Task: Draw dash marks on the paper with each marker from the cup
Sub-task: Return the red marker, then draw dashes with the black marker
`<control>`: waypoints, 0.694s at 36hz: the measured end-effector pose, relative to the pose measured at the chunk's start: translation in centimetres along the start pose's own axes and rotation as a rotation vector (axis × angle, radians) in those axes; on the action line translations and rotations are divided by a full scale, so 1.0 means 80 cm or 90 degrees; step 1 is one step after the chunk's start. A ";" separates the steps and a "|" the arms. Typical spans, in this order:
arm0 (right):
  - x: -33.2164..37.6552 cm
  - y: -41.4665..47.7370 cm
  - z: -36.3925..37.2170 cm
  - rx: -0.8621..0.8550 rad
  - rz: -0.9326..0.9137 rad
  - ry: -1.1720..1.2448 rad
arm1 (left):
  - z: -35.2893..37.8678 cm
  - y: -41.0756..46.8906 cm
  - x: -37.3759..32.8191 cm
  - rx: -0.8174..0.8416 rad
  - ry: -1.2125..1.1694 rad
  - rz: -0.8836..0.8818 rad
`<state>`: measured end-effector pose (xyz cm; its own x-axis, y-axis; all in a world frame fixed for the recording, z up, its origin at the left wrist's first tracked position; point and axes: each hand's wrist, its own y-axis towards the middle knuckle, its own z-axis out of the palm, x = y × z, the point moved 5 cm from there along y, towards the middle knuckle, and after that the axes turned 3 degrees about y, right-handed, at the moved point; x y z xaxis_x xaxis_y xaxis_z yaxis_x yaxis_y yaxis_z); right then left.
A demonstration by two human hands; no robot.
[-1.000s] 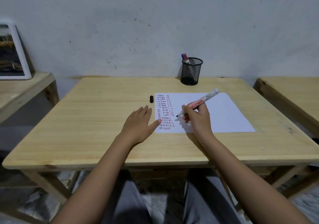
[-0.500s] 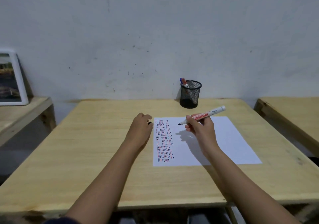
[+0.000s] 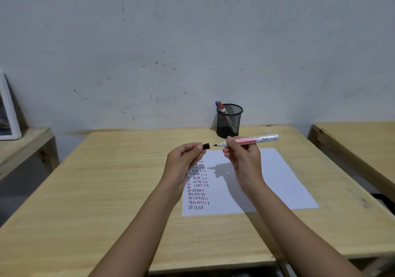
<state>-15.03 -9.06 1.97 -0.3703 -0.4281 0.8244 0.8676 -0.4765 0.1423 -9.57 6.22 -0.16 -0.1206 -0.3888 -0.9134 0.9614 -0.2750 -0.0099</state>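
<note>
My right hand [image 3: 243, 159] grips a white marker [image 3: 256, 139] held level above the paper, its bare black tip pointing left. My left hand [image 3: 182, 159] pinches the small black cap [image 3: 206, 146], its open end a short gap from the tip. Below them lies the white paper [image 3: 267, 180], with rows of black, red and blue dashes down its left part. A black mesh cup [image 3: 229, 120] stands at the table's far edge; a blue-capped marker [image 3: 218, 104] and a red-capped marker [image 3: 222, 108] stick out of its left rim.
The wooden table [image 3: 106, 191] stands against a grey wall. A second table [image 3: 359, 140] is close on the right, and a low bench [image 3: 23, 146] with a framed picture [image 3: 8, 116] on the left.
My left hand left the table beside the paper, picked up the black cap and raised it. My right hand lifted the marker off the paper. Cap and tip have come close together.
</note>
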 end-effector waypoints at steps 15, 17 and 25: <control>0.007 -0.006 0.013 0.058 -0.023 -0.043 | 0.027 -0.015 -0.018 0.078 0.019 0.011; 0.007 -0.007 0.014 0.064 -0.025 -0.035 | 0.028 -0.016 -0.020 0.083 0.023 0.017; -0.003 -0.008 0.016 0.048 -0.041 -0.027 | 0.033 -0.014 -0.028 0.085 0.091 0.050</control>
<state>-15.09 -7.70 2.35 -0.4126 -0.3655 0.8344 0.8658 -0.4420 0.2345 -11.06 5.09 2.95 -0.0008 -0.2872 -0.9579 0.9240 -0.3664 0.1091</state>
